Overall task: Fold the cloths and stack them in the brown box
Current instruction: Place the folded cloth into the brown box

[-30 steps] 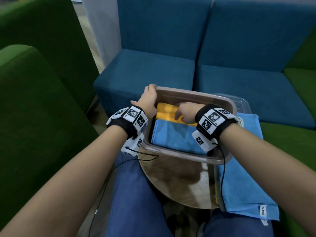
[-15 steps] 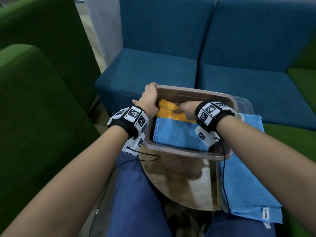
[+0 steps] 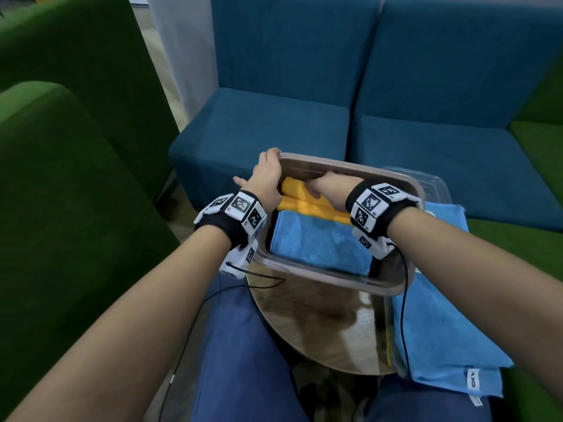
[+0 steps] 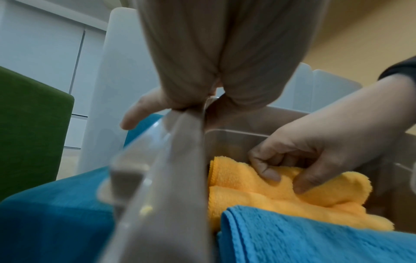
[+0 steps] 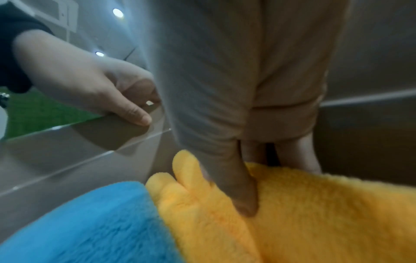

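**Both hands at the box, orange cloth gripped inside**

The left hand (image 3: 268,175) holds the far left corner of the brown box (image 3: 329,277): in the left wrist view its fingers curl over the rim, thumb inside and the rest outside, pinching the wall. The box stands on a small round table (image 3: 313,324), at its far edge, in front of the person's knees.

Inside the box a folded blue cloth (image 3: 320,245) lies along the near side. Just behind it, touching it, a folded orange cloth (image 3: 307,205) fills the far side, its plush folds bunched against the far wall.

The right hand (image 3: 327,190) reaches into the box from the right and is on the orange cloth. Its fingers (image 4: 270,170) are curled down, and the thumb and fingertips pinch a fold of the orange pile near the far wall; the right wrist view shows the thumb (image 5: 238,186) pressed into the plush.

At the table's right edge, partly under the box, more blue cloths (image 3: 438,330) lie stacked flat, a white label at the near corner. A clear lid (image 3: 432,184) shows behind the box's far right corner
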`<state>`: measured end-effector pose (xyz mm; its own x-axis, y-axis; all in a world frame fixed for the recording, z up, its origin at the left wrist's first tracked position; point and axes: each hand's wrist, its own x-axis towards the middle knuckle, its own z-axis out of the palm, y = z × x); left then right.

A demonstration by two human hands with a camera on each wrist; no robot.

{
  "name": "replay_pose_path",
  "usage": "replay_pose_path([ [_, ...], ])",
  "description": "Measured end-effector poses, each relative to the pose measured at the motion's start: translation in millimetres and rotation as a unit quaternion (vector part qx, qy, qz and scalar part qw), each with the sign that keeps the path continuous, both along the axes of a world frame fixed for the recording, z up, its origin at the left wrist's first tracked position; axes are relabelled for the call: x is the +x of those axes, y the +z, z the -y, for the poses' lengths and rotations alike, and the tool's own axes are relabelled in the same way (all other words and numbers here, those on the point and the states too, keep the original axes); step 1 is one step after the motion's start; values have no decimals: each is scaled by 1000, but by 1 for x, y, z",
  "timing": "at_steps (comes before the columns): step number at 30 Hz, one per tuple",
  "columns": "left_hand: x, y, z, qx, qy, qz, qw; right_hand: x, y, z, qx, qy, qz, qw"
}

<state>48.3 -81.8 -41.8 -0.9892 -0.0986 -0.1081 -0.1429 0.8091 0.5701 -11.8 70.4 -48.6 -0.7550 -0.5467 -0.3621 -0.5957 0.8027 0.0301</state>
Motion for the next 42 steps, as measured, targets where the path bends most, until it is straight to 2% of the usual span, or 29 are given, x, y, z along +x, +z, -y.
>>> replay_pose_path([
  [5, 0, -1, 1, 2, 4, 0, 1000, 3, 4, 7, 2, 3, -20, 1000],
  [8, 0, -1, 0, 6, 0, -2, 1000, 4, 1, 5, 58, 7, 22, 998],
  [14, 0, 0, -2, 0, 6, 0, 1000, -1, 17, -6, 47, 15, 96, 994],
  [16, 0, 0, -3, -1, 4, -3, 1000, -1, 25, -12, 49, 22, 96, 994],
  [18, 0, -1, -3, -4, 2, -4, 1000, 3, 27, -20, 59, -10, 78, 995],
  [21, 0, 1, -5, -9, 3, -4, 1000, 9, 22, -27, 126, -69, 54, 988],
  [26, -1, 3, -4, -1, 12, 6, 1000, 7, 4, -25, 148, -89, 82, 982],
  [29, -2, 3, -3, -2, 16, 5, 1000, 5, 6, -16, 133, -79, 67, 986],
  [31, -2, 1, -3, -3, 12, 5, 1000, 8, 12, -6, 78, -63, 47, 994],
  [34, -3, -1, -4, -7, 5, 2, 1000, 9, 10, 12, -6, -27, 61, 998],
  [36, -2, -1, -5, -10, 2, 1, 1000, 10, 5, 22, 7, 3, 77, 997],
  [42, -4, 1, -7, -12, 6, 8, 1000, 7, -7, 20, 16, 6, 113, 993],
])
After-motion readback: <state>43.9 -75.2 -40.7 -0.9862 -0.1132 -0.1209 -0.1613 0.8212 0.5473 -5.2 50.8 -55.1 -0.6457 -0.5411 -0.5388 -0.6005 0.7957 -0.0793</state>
